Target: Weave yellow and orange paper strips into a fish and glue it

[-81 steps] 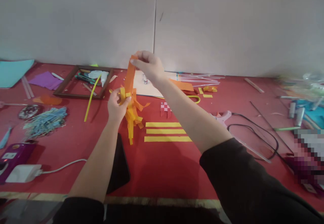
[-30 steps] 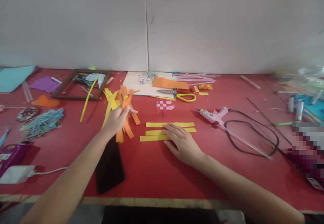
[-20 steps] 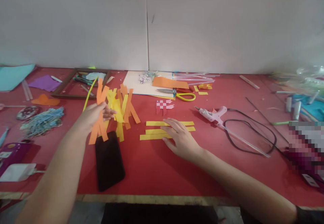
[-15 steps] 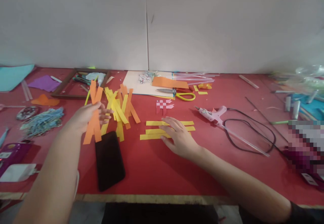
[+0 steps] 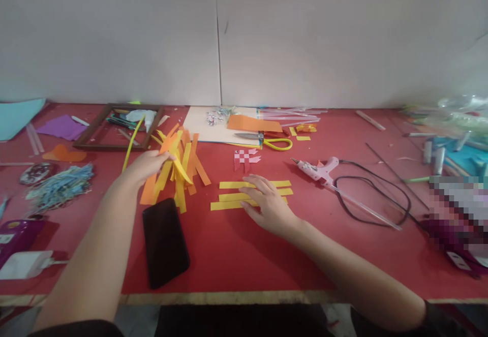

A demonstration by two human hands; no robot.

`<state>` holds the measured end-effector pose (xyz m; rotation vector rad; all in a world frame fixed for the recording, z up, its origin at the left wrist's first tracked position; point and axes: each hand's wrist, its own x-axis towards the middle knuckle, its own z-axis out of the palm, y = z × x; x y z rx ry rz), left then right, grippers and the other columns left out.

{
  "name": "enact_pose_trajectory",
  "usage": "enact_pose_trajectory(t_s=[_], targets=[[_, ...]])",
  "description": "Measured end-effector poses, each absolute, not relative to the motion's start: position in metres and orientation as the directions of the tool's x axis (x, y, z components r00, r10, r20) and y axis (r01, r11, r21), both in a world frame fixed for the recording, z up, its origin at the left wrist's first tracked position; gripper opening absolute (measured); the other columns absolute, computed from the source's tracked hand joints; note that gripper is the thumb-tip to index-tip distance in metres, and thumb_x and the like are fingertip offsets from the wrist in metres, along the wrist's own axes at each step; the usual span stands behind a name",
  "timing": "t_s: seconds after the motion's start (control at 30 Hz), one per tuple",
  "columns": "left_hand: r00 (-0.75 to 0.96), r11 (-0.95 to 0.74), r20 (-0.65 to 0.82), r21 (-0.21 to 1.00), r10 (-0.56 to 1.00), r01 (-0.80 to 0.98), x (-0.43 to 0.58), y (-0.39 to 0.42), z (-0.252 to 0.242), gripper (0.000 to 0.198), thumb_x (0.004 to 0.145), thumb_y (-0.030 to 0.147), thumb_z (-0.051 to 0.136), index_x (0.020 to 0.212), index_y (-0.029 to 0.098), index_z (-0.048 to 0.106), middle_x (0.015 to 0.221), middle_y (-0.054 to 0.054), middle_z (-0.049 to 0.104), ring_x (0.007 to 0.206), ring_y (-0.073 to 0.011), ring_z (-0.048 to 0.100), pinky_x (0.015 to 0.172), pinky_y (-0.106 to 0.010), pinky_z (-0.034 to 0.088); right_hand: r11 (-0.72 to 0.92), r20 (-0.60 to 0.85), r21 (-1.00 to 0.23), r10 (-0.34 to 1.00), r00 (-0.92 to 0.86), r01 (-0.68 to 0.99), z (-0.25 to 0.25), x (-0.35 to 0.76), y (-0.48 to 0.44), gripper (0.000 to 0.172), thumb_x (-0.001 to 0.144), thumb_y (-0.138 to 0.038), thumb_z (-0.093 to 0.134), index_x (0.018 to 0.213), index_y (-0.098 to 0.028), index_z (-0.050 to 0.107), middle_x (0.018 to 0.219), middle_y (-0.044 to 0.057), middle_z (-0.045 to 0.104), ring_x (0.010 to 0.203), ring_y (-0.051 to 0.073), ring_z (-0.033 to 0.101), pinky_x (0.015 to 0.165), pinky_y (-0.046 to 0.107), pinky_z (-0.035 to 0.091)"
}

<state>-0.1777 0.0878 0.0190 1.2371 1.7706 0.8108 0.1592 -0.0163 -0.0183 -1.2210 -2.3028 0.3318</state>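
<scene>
My left hand [image 5: 147, 166] reaches into a loose pile of orange and yellow paper strips [image 5: 185, 164], its fingertips closed on strips there. Which of the overlapping strips it grips is hard to make out. An orange strip [image 5: 148, 190] passes under the hand. My right hand [image 5: 263, 200] lies with fingers spread over three yellow paper strips [image 5: 229, 205], set side by side and roughly parallel. Just beyond them sits a small pink-and-white woven paper fish [image 5: 246, 158]. A black phone [image 5: 165, 243] rests below the pile, nearer the table edge.
Right of my right hand lies a pink glue gun [image 5: 314, 169] with a looped black cord. Yellow-handled scissors [image 5: 276, 143] and an orange paper piece [image 5: 253, 123] lie at the back. To the left are a brown frame [image 5: 86, 136], a blue thread bundle [image 5: 64, 187] and a white charger [image 5: 26, 265].
My left hand has moved right, onto the pile, with the orange strips it was holding raised beside it. My right hand has stayed over the yellow strips.
</scene>
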Motion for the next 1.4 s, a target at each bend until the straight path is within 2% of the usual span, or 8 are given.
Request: enact_pose_trajectory(t_s=[0.17,0.53,0.7,0.87,0.97,1.13,1.27,1.4], targets=[[-0.245,0.424,-0.355,0.831,0.902,0.361,-0.175,0.086,0.023,0.025,0.073,0.038,0.072,0.078,0.013,0.074,0.091,-0.011,0.075,0.093,-0.0283,0.067,0.078,-0.034,0.053,0.55,0.303,-0.461,0.835,-0.459,0.696,-0.021,0.163,-0.014,0.026,0.092,-0.027,0.054,0.114,-0.019,0.065,0.132,0.015,0.06,0.127,0.031,0.053,0.103,0.056,0.047],[-0.16,0.394,-0.378,0.916,0.912,0.076,-0.167,0.088,0.023,0.015,0.081,0.024,0.066,0.082,0.009,0.071,0.087,-0.013,0.076,0.09,-0.0225,0.069,0.085,-0.035,0.055,0.532,0.286,-0.5,0.847,-0.449,0.684,-0.024,0.164,-0.01,0.024,0.092,-0.028,0.055,0.111,-0.018,0.065,0.128,0.015,0.062,0.124,0.031,0.054,0.103,0.055,0.047],[-0.155,0.366,-0.36,0.931,0.92,0.014,-0.163,0.089,0.02,0.018,0.08,0.027,0.068,0.083,0.009,0.072,0.089,-0.012,0.075,0.089,-0.0211,0.067,0.082,-0.033,0.055,0.529,0.291,-0.506,0.848,-0.442,0.681,-0.024,0.166,-0.01,0.024,0.092,-0.028,0.056,0.111,-0.018,0.065,0.127,0.015,0.063,0.123,0.03,0.055,0.103,0.055,0.047],[-0.196,0.289,-0.294,0.956,0.936,-0.052,-0.164,0.087,0.033,0.032,0.088,0.037,0.056,0.101,0.012,0.072,0.099,-0.009,0.074,0.086,-0.0167,0.066,0.08,-0.028,0.055,0.527,0.287,-0.525,0.849,-0.444,0.668,-0.024,0.166,-0.009,0.023,0.091,-0.027,0.056,0.111,-0.02,0.066,0.125,0.014,0.063,0.121,0.03,0.056,0.102,0.053,0.048],[-0.219,0.311,-0.309,0.95,0.925,-0.025,-0.163,0.086,0.035,0.031,0.086,0.037,0.058,0.097,0.012,0.073,0.096,-0.008,0.074,0.085,-0.0177,0.066,0.079,-0.029,0.055,0.522,0.281,-0.532,0.852,-0.442,0.667,-0.024,0.166,-0.01,0.023,0.091,-0.028,0.056,0.111,-0.021,0.066,0.125,0.014,0.063,0.121,0.03,0.056,0.102,0.055,0.047],[-0.225,0.424,-0.395,0.9,0.891,0.099,-0.161,0.082,0.025,0.019,0.072,0.027,0.076,0.076,0.009,0.071,0.083,-0.011,0.073,0.078,-0.0204,0.066,0.077,-0.034,0.055,0.52,0.277,-0.537,0.853,-0.443,0.665,-0.026,0.166,-0.01,0.023,0.091,-0.028,0.056,0.11,-0.019,0.066,0.125,0.015,0.063,0.12,0.03,0.056,0.102,0.055,0.047],[-0.228,0.422,-0.38,0.89,0.896,0.171,-0.162,0.081,0.02,0.02,0.077,0.03,0.069,0.078,0.01,0.071,0.084,-0.012,0.073,0.076,-0.0182,0.064,0.071,-0.031,0.053,0.525,0.281,-0.539,0.85,-0.447,0.659,-0.026,0.166,-0.009,0.023,0.092,-0.028,0.055,0.111,-0.02,0.066,0.124,0.015,0.063,0.12,0.03,0.057,0.102,0.055,0.047],[-0.219,0.39,-0.339,0.884,0.915,0.258,-0.163,0.085,0.02,0.025,0.073,0.037,0.068,0.079,0.013,0.072,0.093,-0.013,0.073,0.081,-0.0195,0.064,0.063,-0.026,0.047,0.523,0.274,-0.543,0.85,-0.45,0.657,-0.026,0.166,-0.009,0.024,0.092,-0.029,0.055,0.111,-0.021,0.067,0.124,0.014,0.064,0.12,0.03,0.057,0.101,0.055,0.048]])
